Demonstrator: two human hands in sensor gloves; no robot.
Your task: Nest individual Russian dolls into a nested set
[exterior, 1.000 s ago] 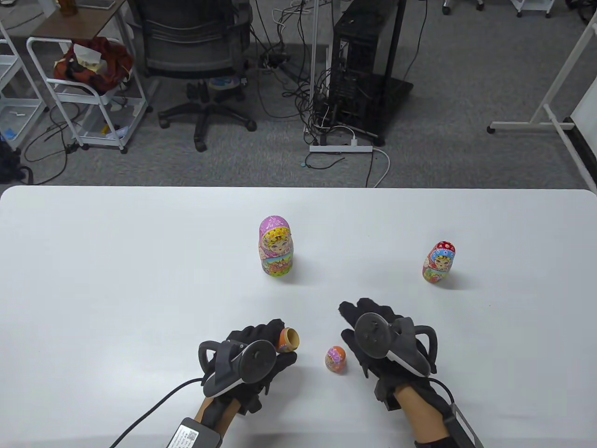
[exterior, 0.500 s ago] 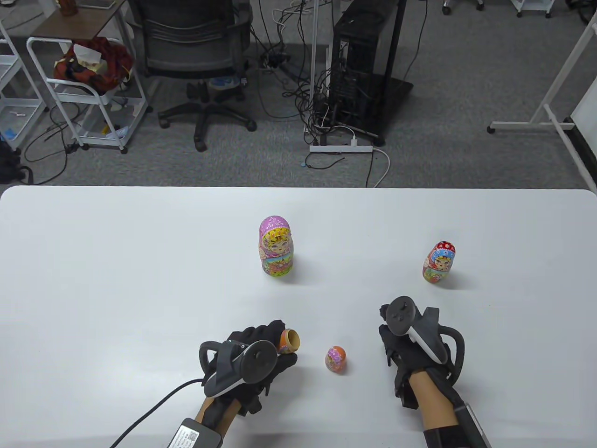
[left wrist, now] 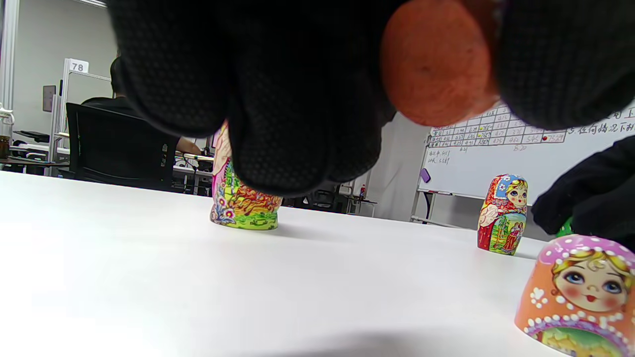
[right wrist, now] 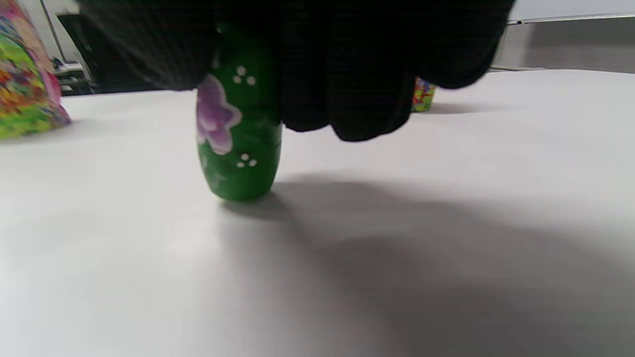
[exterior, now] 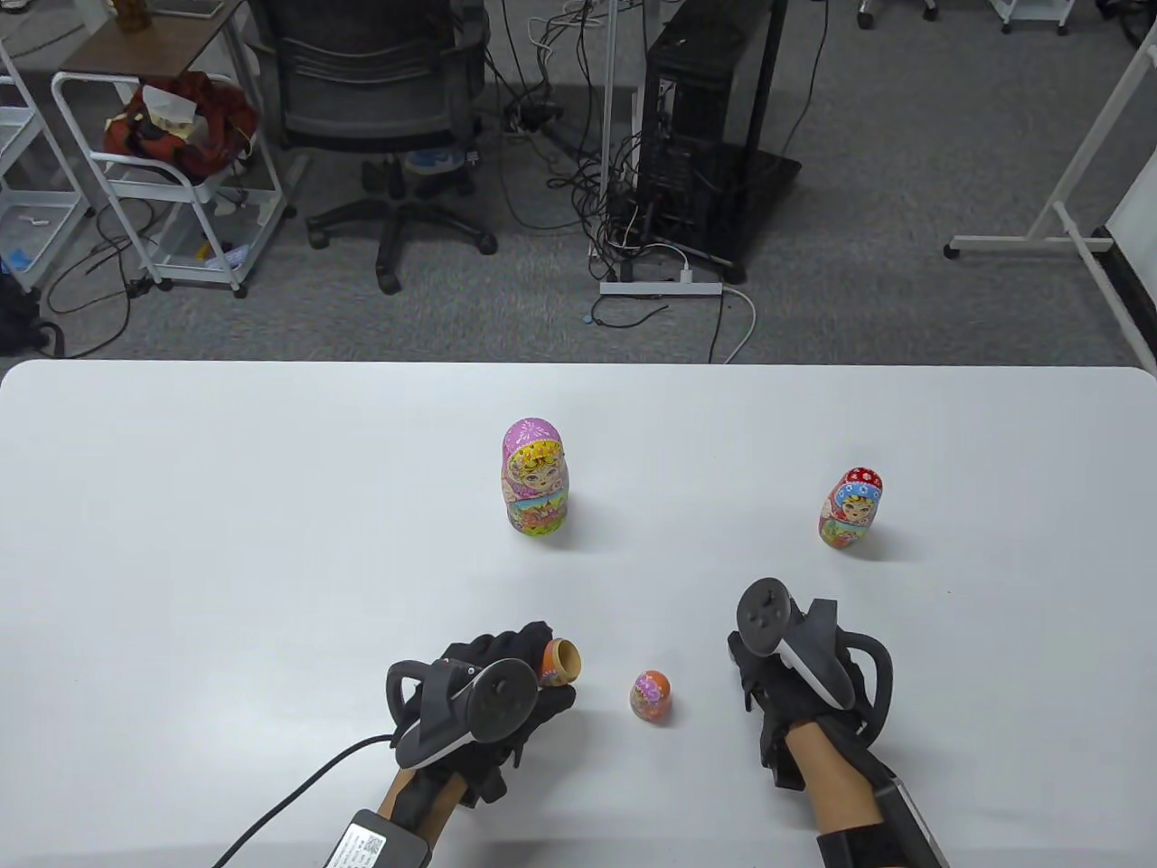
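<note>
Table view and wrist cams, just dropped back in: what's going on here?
The left hand holds an orange doll bottom half, open end up. Its orange-and-pink top half sits on the white table. The right hand grips a small green doll standing on the table. The tall pink doll and red doll stand closed, untouched.

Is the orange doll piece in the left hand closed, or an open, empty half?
Open half: the orange doll piece gripped by the left hand shows a hollow wooden mouth. Nothing is visible inside, though its depth is hidden.

Right hand [right wrist: 317, 59] hides the green doll's [right wrist: 238, 148] top.
</note>
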